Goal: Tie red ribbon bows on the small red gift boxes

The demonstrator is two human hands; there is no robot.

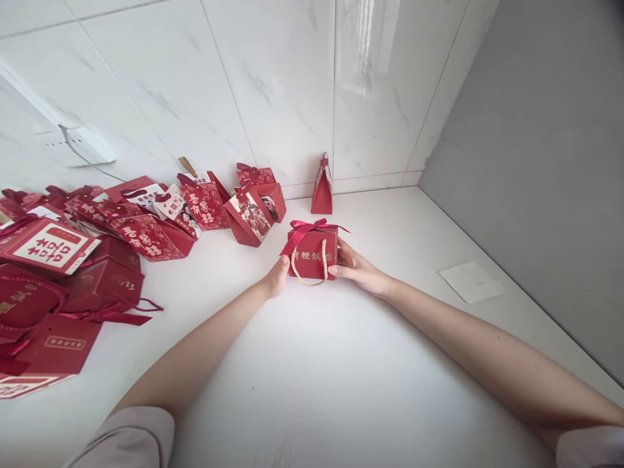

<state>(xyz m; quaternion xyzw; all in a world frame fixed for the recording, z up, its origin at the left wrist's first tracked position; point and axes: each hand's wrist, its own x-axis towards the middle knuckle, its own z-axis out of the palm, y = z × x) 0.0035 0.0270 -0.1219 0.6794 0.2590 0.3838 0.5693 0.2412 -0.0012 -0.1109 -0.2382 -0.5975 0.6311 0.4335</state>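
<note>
A small red gift box point(307, 268) with gold lettering stands upright on the white table point(312, 364). Across its top runs a dark pink ribbon bow point(308, 229), and a twisted gold cord handle point(309, 283) hangs down its front. My left hand point(277, 278) grips the box's left side, its thumb at the front corner and the other fingers mostly hidden. On the right side my right hand point(359, 268) holds it, thumb on the front face and fingers bent round the edge. Behind the box, by the wall, stands a narrow red triangular box point(322, 192).
Many red and white gift boxes point(146, 237) crowd the left of the table, some with ribbons. A box with a printed couple point(251, 218) is nearest on that side. At right lies a white paper square point(470, 282). A socket point(80, 146) with a cable is on the tiled wall.
</note>
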